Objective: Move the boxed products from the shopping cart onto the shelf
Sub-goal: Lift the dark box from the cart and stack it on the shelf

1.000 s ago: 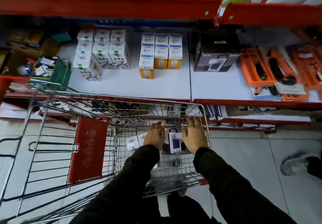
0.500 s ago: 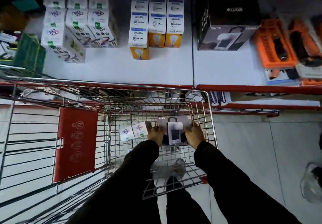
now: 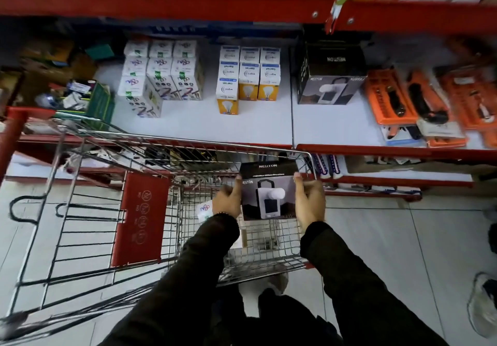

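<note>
A black Neuton box [image 3: 269, 192] with a white lamp pictured on it is held above the wire shopping cart [image 3: 172, 157], near the cart's far rim. My left hand [image 3: 228, 200] grips its left side and my right hand [image 3: 309, 200] grips its right side. A small white box [image 3: 204, 210] lies in the cart basket, partly hidden by my left hand. The white shelf [image 3: 255, 128] lies just beyond the cart, and an identical black Neuton box [image 3: 330, 76] stands on it at right of centre.
White bulb boxes [image 3: 158, 76] and yellow-and-white bulb boxes [image 3: 247, 76] stand in rows on the shelf. Orange blister packs [image 3: 419, 98] lie at its right. A red upper shelf rail [image 3: 161, 4] overhangs. The cart's red flap [image 3: 142, 219] is to my left. A person's shoe [image 3: 484, 305] is on the floor at right.
Both hands have lifted the black box up out of the cart basket towards the shelf edge. The camera view tilted up, showing the upper shelf rail again.
</note>
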Tool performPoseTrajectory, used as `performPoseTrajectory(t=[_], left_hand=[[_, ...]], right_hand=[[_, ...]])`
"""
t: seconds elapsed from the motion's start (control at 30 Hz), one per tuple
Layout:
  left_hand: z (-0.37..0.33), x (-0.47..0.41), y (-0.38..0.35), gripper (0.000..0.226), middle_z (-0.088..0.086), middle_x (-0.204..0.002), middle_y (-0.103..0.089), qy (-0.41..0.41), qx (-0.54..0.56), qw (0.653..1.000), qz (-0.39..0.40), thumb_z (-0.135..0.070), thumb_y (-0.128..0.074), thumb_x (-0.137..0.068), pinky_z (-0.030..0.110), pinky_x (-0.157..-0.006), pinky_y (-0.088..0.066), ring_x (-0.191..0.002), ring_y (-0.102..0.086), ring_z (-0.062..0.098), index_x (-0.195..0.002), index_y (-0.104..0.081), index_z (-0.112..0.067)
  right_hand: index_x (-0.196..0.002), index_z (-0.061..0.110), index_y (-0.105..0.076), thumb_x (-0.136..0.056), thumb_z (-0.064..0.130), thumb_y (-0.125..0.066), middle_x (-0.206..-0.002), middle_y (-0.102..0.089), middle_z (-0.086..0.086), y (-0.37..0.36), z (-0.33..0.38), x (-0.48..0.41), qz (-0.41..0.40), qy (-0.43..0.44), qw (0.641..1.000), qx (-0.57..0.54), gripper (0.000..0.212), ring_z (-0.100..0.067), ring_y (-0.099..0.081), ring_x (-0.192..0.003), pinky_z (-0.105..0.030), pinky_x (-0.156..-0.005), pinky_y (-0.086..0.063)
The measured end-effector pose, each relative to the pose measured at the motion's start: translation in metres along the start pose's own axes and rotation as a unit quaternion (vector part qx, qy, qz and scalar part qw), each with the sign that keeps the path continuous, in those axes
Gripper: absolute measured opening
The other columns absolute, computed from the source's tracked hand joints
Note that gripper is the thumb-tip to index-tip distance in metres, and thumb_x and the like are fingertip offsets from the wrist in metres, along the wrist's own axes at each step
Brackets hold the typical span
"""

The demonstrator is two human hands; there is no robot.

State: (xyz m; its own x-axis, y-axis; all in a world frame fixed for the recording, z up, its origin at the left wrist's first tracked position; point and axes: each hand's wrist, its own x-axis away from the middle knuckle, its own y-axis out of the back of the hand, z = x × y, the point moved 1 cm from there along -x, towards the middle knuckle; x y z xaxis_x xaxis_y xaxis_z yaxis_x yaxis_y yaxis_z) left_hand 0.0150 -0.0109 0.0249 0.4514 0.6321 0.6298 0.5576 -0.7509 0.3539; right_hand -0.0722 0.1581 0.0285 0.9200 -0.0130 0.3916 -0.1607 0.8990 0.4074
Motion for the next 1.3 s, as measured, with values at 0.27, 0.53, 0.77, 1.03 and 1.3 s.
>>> performPoseTrajectory(t=[0.27, 0.53, 0.77, 1.03, 1.3], left_hand=[[-0.054, 0.034, 0.010, 0.029, -0.002, -0.091, -0.068, -0.125, 0.039, 0.990, -0.057, -0.045, -0.058, -0.090, 0.024, -0.075, -0.040, -0.083, -0.060, 0.015, -0.097, -0.063, -0.017], [-0.129, 0.040, -0.022, 0.008, -0.015, -0.076, -0.066, -0.229, 0.055, 0.971, -0.030, -0.039, -0.061, -0.086, -0.002, -0.051, -0.041, -0.070, -0.061, -0.002, -0.085, -0.066, -0.033], [-0.173, 0.012, -0.086, 0.024, 0.001, -0.095, -0.072, -0.239, 0.023, 0.971, 0.022, -0.034, -0.057, -0.091, 0.014, -0.072, -0.046, -0.083, -0.064, 0.013, -0.109, -0.068, -0.022], [-0.189, -0.012, -0.142, 0.036, 0.018, -0.117, -0.070, -0.211, -0.056, 0.975, 0.032, -0.025, -0.050, -0.097, 0.030, -0.090, -0.050, -0.103, -0.066, 0.033, -0.130, -0.058, -0.011], [-0.189, -0.014, -0.152, 0.039, 0.019, -0.127, -0.065, -0.202, -0.069, 0.977, 0.026, -0.024, -0.046, -0.100, 0.030, -0.095, -0.048, -0.112, -0.063, 0.032, -0.135, -0.054, -0.010]], right_hand=[[-0.090, 0.017, -0.061, -0.091, 0.025, -0.068, -0.083, -0.064, 0.004, 0.027, 0.048, -0.004, -0.069, 0.096, 0.988, -0.099, 0.011, 0.001, -0.059, -0.073, 0.001, -0.061, -0.041], [-0.090, 0.019, -0.060, -0.089, 0.020, -0.060, -0.085, -0.065, 0.001, 0.067, 0.083, -0.047, -0.117, 0.169, 0.971, -0.122, 0.002, 0.006, -0.057, -0.075, -0.002, -0.065, -0.041], [-0.089, 0.030, -0.063, -0.090, 0.028, -0.061, -0.090, -0.066, 0.011, 0.106, 0.100, -0.109, -0.140, 0.123, 0.980, -0.073, 0.003, -0.004, -0.059, -0.073, -0.024, -0.070, -0.042], [-0.114, 0.012, -0.069, -0.097, 0.020, -0.059, -0.114, -0.068, -0.006, 0.121, 0.095, -0.167, -0.095, 0.089, 0.991, -0.009, 0.022, -0.018, -0.056, -0.100, -0.025, -0.092, -0.039], [-0.127, 0.009, -0.063, -0.100, 0.020, -0.054, -0.129, -0.065, -0.011, 0.120, 0.094, -0.177, -0.059, 0.076, 0.995, 0.019, 0.031, -0.024, -0.058, -0.119, -0.021, -0.093, -0.034]])
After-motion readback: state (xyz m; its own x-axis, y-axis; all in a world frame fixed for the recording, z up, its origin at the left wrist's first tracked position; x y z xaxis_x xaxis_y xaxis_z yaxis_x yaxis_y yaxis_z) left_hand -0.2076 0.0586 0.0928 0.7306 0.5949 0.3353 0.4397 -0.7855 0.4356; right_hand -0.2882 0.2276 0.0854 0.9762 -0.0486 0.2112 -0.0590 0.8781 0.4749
